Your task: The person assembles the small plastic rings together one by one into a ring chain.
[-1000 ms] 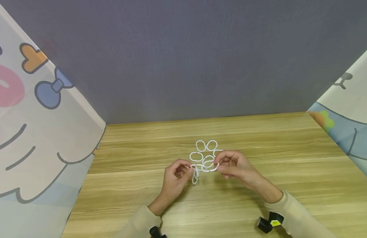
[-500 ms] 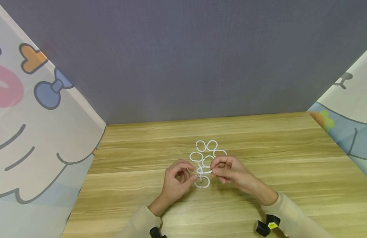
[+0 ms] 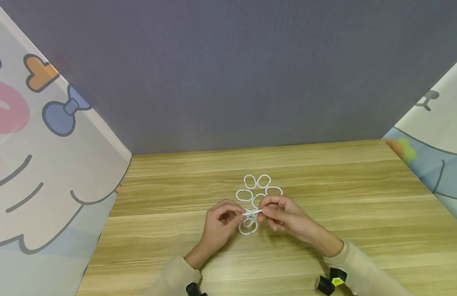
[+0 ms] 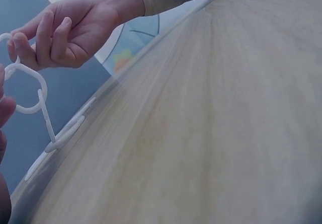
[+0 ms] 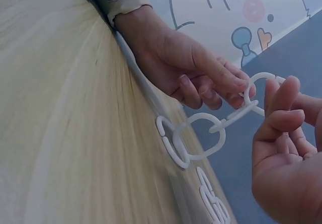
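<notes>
Between my hands is a short chain of white plastic oval links. My right hand (image 3: 289, 213) pinches the end link (image 5: 262, 76) from the right. My left hand (image 3: 219, 224) pinches at the spot where that link meets another link (image 5: 235, 115). Below them hangs a further link (image 5: 223, 141), and the lowest link (image 3: 248, 233) rests on the table. In the left wrist view, my right hand (image 4: 75, 30) shows at upper left, while only bits of my left fingers (image 4: 5, 110) show at the edge. Whether the end link's gap is closed is too small to tell.
Several loose white oval links (image 3: 244, 200) lie flat just beyond my hands on the wood-grain table (image 3: 169, 189). A grey panel (image 3: 228, 82) rises at the back. Cartoon-printed walls (image 3: 65, 185) stand at both sides.
My right hand has moved left and slightly down with the end link. My left fingers let go of the chain, then came together on it again. The lowest link now touches the table.
</notes>
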